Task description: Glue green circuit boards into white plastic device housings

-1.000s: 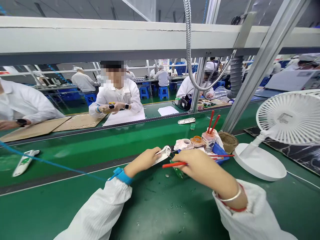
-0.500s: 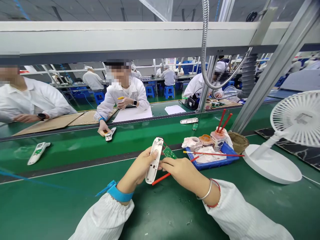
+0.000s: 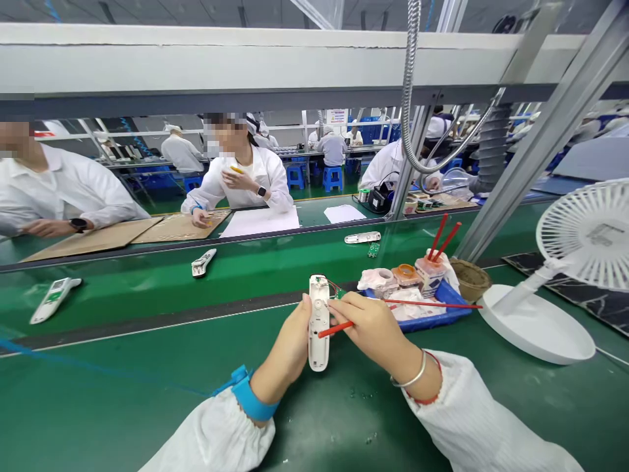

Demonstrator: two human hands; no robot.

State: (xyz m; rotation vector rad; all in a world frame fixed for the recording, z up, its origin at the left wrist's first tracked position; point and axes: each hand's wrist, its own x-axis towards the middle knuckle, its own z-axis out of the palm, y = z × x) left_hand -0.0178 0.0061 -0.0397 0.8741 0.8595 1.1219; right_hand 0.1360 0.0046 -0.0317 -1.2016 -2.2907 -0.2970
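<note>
A long white plastic shell (image 3: pixel 319 354) stands nearly upright in the middle, my left hand (image 3: pixel 293 337) closed on its left edge. My right hand (image 3: pixel 367 326) is closed in a pinch round a red stick (image 3: pixel 335 329), whose red end lies over the shell's lower half. Its fingertips are at the shell's right edge. Thin wires run from the top of the shell to a small green circuit board (image 3: pixel 339 294), mostly hidden behind my right fingers. A blue band is round my left wrist.
To the right, a blue tray (image 3: pixel 435 320) holds jars, tissue and red sticks, beside a brown bowl (image 3: pixel 469 280) and a white fan (image 3: pixel 538 321). White devices (image 3: pixel 55 298) lie on the green belt (image 3: pixel 147 288). Across it sit co-workers in white; a metal hose (image 3: pixel 409 78) hangs above.
The shell has turned more upright. My right hand has shifted, and the stick now crosses the shell. Across the belt, a person's hand has let go of a device and drawn back. Belt items have moved left.
</note>
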